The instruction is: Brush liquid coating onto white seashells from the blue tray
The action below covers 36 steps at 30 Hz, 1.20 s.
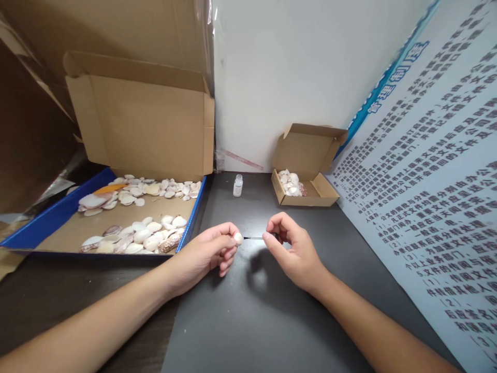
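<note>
Between the thumb and fingers of my left hand (215, 246) is a small whitish shell (238, 238). My right hand (291, 246) pinches the dark cap end of a thin brush (254, 238). Its slim stem points left, and the dark tip is at or just beside the shell; whether they touch I cannot tell. Beyond the hands a small clear glass bottle (237, 186) stands upright on the dark tabletop (233, 321), with no cap on it and print on its side.
At the left a blue-edged cardboard box (73, 228) with its lid raised holds many shells (143, 235) in two groups. A smaller open cardboard box (326, 191) with white shells (290, 182) stands at the back right. A printed sheet (438, 155) borders the right side.
</note>
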Available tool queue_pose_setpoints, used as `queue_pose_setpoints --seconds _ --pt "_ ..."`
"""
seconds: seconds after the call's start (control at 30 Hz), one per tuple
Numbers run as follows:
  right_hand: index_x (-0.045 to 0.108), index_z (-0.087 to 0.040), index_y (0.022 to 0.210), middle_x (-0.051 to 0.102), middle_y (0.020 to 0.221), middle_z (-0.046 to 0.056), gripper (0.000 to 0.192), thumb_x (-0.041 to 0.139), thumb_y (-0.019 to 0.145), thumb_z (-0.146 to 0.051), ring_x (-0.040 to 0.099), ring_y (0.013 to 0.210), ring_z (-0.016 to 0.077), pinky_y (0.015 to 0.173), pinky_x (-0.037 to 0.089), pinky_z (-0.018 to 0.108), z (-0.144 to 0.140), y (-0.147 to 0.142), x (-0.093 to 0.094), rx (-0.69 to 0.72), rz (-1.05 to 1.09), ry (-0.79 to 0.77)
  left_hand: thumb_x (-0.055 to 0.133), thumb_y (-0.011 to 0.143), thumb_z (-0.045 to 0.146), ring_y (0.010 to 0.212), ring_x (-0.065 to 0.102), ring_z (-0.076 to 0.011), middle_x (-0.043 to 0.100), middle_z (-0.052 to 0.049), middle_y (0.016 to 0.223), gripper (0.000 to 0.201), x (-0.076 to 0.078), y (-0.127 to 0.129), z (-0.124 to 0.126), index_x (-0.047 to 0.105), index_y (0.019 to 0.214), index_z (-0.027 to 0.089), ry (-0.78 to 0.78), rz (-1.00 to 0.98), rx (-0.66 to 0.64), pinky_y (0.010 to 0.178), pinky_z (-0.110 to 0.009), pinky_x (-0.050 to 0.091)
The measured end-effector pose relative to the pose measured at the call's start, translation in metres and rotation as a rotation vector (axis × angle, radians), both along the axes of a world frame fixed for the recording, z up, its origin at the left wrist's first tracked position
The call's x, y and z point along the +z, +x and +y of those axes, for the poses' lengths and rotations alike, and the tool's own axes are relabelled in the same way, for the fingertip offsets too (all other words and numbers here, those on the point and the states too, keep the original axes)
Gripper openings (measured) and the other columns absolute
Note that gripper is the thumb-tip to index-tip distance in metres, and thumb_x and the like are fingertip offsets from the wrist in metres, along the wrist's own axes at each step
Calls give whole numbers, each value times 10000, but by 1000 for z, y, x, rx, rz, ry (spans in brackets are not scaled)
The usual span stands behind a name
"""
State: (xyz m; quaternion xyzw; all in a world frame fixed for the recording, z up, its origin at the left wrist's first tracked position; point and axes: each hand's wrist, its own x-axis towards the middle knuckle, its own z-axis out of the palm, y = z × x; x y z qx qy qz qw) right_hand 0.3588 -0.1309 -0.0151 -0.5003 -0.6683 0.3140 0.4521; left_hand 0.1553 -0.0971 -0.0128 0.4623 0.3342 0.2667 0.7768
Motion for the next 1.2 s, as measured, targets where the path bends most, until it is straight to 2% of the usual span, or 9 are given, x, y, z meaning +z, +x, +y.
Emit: queue_pose_setpoints --seconds 0.23,0.43,0.77,0.97,1.13,1.2 --pt "489 -214 875 453 659 -61 68 481 936 -243 435 545 102 539 371 237 -5 -1 1 129 74 35 568 874 283 500 389 -76 423 63 591 128 1 1 0 493 834 187 -4 -2 14 480 -202 354" --pt "478 -221 861 439 662 -60 70 546 877 -218 420 556 107 523 362 229 -3 -2 2 14 -6 25 572 873 271 498 387 -72 401 67 592 124 0 1 0 492 826 188 -12 -8 8 483 -199 355" --pt "479 -216 846 433 663 -54 68 544 865 -219 416 559 107 523 368 229 -3 -4 3 45 -41 12 578 864 278 493 378 -73 410 68 587 123 0 1 1 497 832 191 2 3 0 485 -203 348" --pt "490 -217 858 456 664 -54 55 515 904 -233 436 546 104 526 380 234 -5 -2 4 51 50 71 570 872 259 488 369 -70 402 77 578 107 -1 1 0 491 848 192 16 9 -9 478 -195 353" --pt "478 -224 868 467 664 -55 102 579 867 -218 441 549 108 516 384 231 -6 -3 4 -27 20 68 587 881 296 486 356 -69 394 82 571 143 -1 1 0 491 857 192 43 19 -22 473 -191 354" --pt "475 -224 867 466 658 -56 82 554 887 -223 439 535 105 510 382 232 -5 -3 3 -21 44 77 598 880 321 485 351 -71 390 84 561 170 -2 2 1 488 853 194 52 20 -25 471 -192 356"
